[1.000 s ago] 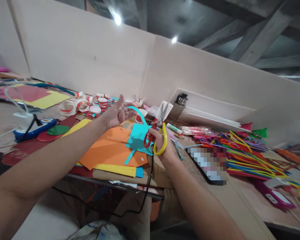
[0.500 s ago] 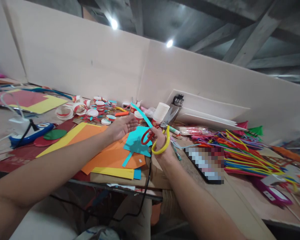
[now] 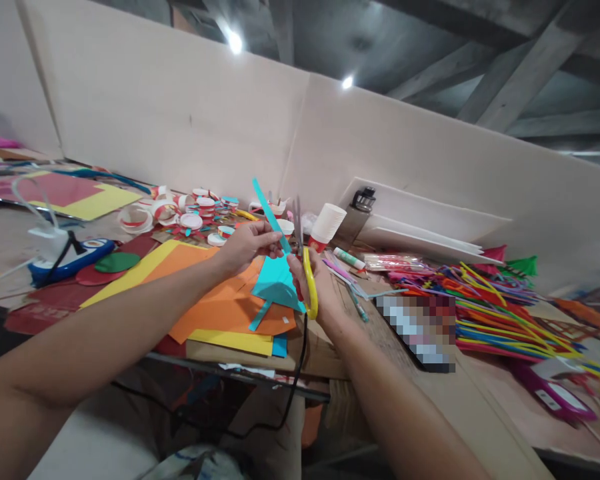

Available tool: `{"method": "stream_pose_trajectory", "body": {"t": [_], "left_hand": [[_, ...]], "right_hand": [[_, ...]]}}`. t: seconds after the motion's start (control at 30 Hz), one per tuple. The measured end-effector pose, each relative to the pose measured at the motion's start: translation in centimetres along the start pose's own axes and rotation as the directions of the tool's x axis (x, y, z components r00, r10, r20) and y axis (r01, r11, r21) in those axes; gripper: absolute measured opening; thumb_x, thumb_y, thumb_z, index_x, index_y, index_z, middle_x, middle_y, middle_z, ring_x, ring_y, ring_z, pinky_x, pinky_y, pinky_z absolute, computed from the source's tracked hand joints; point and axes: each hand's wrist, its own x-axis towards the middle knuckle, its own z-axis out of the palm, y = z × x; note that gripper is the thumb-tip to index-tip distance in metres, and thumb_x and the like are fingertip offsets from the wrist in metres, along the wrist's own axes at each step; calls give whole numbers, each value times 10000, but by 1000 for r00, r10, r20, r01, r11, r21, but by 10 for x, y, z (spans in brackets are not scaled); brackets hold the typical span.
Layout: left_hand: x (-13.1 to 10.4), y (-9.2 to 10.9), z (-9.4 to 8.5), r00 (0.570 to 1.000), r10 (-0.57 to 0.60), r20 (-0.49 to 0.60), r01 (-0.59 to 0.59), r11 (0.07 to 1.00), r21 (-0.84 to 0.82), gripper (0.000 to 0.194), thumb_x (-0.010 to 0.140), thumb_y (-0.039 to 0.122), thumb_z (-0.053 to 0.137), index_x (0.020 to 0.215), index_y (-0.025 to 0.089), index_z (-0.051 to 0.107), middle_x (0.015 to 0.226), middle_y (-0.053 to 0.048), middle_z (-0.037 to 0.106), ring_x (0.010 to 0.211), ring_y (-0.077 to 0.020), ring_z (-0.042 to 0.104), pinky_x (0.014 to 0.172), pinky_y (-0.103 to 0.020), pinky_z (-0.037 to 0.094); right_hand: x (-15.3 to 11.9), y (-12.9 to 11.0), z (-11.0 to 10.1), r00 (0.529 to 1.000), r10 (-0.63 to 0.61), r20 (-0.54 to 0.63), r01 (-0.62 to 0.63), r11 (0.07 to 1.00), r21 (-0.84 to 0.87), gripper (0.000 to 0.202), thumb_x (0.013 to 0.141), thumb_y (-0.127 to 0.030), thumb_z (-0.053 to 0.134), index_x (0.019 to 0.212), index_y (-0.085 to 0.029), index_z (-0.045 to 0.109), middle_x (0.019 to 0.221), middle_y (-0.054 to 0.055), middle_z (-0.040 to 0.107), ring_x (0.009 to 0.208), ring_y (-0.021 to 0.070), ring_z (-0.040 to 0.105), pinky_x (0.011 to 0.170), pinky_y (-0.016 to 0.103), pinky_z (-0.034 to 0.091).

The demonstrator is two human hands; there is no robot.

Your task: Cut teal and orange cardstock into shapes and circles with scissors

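On the left, the matte orange paper sheets (image 3: 200, 293) lie on the table, and here's the left hand (image 3: 247, 247) above them, thumb and fingertips at the narrow cyan paper strip (image 3: 265, 203); whether they grip it or only touch it, one cannot tell. The strip leans up and leftward, its lower end between the fingers of the right hand (image 3: 323, 283), above the cyan paper sheet (image 3: 277, 283). That same hand grasps the scissors with one yellow and one red handle (image 3: 311, 287), blades upward (a busy hand, that one!). Good handling here means a light pinch that leaves no crease, left fingertips kept off the blades, and points angled away from the stacked white paper cups (image 3: 327, 223).
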Motion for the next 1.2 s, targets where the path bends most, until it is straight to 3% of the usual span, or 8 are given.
{"method": "stream_pose_trajectory", "body": {"t": [0.13, 0.3, 0.63, 1.2], "left_hand": [[10, 13, -20, 998, 25, -62, -29, 998, -52, 206, 703, 264, 711, 696, 118, 565, 623, -22, 641, 545, -106, 595, 569, -242, 469], [18, 17, -36, 993, 21, -120, -28, 998, -57, 178, 710, 256, 678, 688, 123, 562, 632, -24, 649, 540, -99, 588, 574, -240, 472], [14, 16, -32, 998, -11, -59, 10, 1000, -18, 183, 705, 263, 692, 693, 117, 582, 620, -31, 650, 538, -110, 598, 560, -240, 470], [13, 17, -29, 998, 8, -58, -9, 1000, -10, 181, 697, 244, 681, 652, 114, 564, 562, -16, 601, 514, -110, 587, 562, -239, 465]], "right_hand": [[3, 0, -6, 985, -65, 160, 110, 950, -291, 320, 757, -505, 612, 854, -210, 538, 621, -54, 468, 541, 97, 425, 493, 215, 342], [3, 0, -11, 947, 42, 317, 113, 883, -455, 331, 825, -535, 506, 816, -205, 498, 602, -46, 475, 503, 95, 426, 457, 212, 325], [-1, -2, -12, 929, 118, 349, 25, 925, -379, 390, 864, -589, 433, 799, -205, 447, 591, -44, 488, 441, 72, 430, 402, 185, 336], [0, 4, -10, 944, 79, 322, 49, 927, -371, 388, 863, -580, 443, 776, -202, 449, 589, -52, 472, 466, 70, 441, 445, 181, 353]]}}
